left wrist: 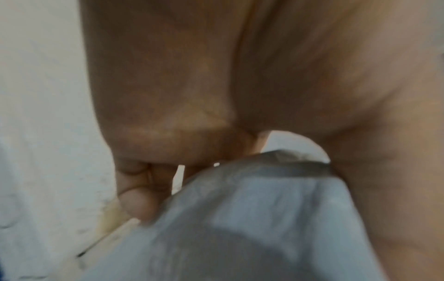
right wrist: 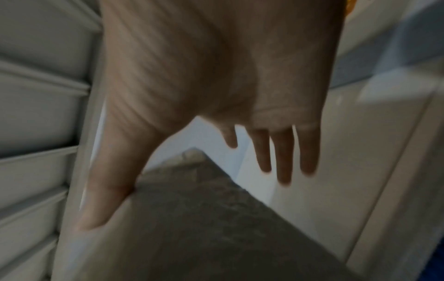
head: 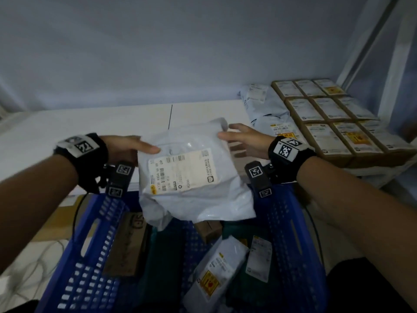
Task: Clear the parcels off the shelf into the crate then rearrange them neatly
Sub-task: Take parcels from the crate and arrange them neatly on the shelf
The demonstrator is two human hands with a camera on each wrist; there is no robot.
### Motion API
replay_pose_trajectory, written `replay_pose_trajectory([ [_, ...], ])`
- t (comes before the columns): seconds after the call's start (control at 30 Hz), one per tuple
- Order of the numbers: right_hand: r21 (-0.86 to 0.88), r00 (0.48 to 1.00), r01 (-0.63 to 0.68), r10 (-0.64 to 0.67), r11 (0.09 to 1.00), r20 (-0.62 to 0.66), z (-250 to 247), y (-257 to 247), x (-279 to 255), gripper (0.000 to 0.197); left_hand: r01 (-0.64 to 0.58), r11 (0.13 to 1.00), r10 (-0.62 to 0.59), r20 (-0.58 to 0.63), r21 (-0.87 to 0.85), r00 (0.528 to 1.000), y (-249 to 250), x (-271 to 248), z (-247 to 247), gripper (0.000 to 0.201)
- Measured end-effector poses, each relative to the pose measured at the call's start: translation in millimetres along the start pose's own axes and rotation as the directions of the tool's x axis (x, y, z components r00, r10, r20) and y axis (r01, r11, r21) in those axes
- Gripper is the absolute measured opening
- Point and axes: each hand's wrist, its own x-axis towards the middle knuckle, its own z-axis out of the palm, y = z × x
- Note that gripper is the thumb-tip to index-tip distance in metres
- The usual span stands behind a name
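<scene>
A white poly-mailer parcel (head: 191, 168) with a printed label hangs over the blue crate (head: 293, 233), in front of the white shelf (head: 90, 125). My left hand (head: 135, 147) grips its left edge, thumb on top and fingers curled beneath; the left wrist view shows those curled fingers (left wrist: 137, 205) against the parcel (left wrist: 252, 218). My right hand (head: 246, 141) is at the parcel's top right corner with its fingers spread straight. In the right wrist view only the thumb (right wrist: 100, 205) touches the parcel's edge (right wrist: 204, 218).
Brown labelled boxes (head: 327, 118) fill the shelf's right end in rows, with grey poly bags (head: 266, 109) beside them. In the crate lie a white mailer (head: 216, 269), a flat brown box (head: 128, 242) and a dark green parcel (head: 164, 256). Cables trail on the floor at the left.
</scene>
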Motion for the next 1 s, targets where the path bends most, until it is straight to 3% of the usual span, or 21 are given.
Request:
replay_pose_trajectory([
  [0.1, 0.186, 0.982, -0.076, 0.041, 0.98, 0.183, 7.2, 1.3, -6.1, 0.046, -0.041, 0.996, 0.037, 0.045, 0.084, 0.998, 32.9, 9.1, 6.7, 0.047],
  [0.13, 0.227, 0.981, -0.092, 0.05, 0.97, 0.186, 9.9, 4.0, -6.2, 0.042, -0.072, 0.993, 0.071, 0.019, 0.092, 0.997, 37.8, 15.6, 5.2, 0.049],
  [0.2, 0.314, 0.994, -0.068, 0.036, 0.947, 0.108, 13.7, 9.2, -0.6, 0.038, -0.163, 0.986, 0.159, -0.163, -0.012, 0.974, 41.6, 28.4, -1.5, 0.079],
  [0.23, 0.361, 0.998, -0.044, 0.025, 0.932, 0.057, 15.1, 11.0, 1.5, 0.037, -0.216, 0.97, 0.173, -0.311, -0.111, 0.935, 41.9, 34.7, -4.3, 0.092],
  [0.3, 0.467, 0.996, -0.005, 0.046, 0.884, -0.076, 16.8, 14.7, 7.5, 0.044, -0.306, 0.945, 0.195, -0.557, -0.114, 0.807, 38.5, 49.1, -3.7, 0.083],
  [0.4, 0.6, 0.959, 0.025, 0.15, 0.8, -0.24, 24.4, 20.3, 22.7, 0.058, -0.212, 0.968, 0.249, -0.651, 0.138, 0.717, 30.8, 71.4, 13.7, 0.072],
  [0.47, 0.673, 0.936, 0.058, 0.194, 0.737, -0.294, 34.0, 22.8, 34.2, 0.074, -0.159, 0.97, 0.24, -0.639, 0.182, 0.73, 27.4, 84.2, 29.7, 0.077],
  [0.53, 0.661, 0.899, 0.135, 0.19, 0.738, -0.395, 41.1, 24.3, 44.8, 0.063, -0.136, 0.975, 0.214, -0.577, 0.175, 0.788, 24.5, 97.5, 44.8, 0.078],
  [0.57, 0.632, 0.879, 0.131, 0.205, 0.764, -0.43, 44.2, 25.8, 49.5, 0.059, -0.137, 0.976, 0.207, -0.528, 0.168, 0.823, 24.0, 103.9, 53.2, 0.077],
  [0.67, 0.489, 0.883, 0.024, 0.211, 0.872, -0.42, 47.2, 23.0, 55.6, 0.076, -0.142, 0.958, 0.238, -0.417, 0.248, 0.877, 27.1, 113.8, 72.8, 0.071],
  [0.73, 0.393, 0.904, -0.038, 0.199, 0.919, -0.378, 42.8, 13.2, 50.0, 0.067, -0.12, 0.941, 0.236, -0.359, 0.317, 0.903, 23.2, 121.2, 72.5, 0.087],
  [0.8, 0.421, 0.921, -0.066, 0.218, 0.905, -0.323, 34.2, 8.4, 48.1, 0.054, -0.076, 0.911, 0.231, -0.351, 0.405, 0.907, 16.4, 132.2, 66.8, 0.096],
  [0.93, 0.502, 0.943, -0.185, 0.297, 0.845, -0.152, 11.2, 7.9, 27.0, 0.032, 0.019, 0.885, 0.216, -0.447, 0.465, 0.868, 24.8, 127.4, 79.3, 0.045],
  [1.0, 0.379, 0.937, -0.133, 0.241, 0.916, -0.252, 0.1, 9.0, 18.3, 0.021, 0.043, 0.866, 0.221, -0.459, 0.498, 0.861, 26.7, 132.2, 82.8, 0.041],
])
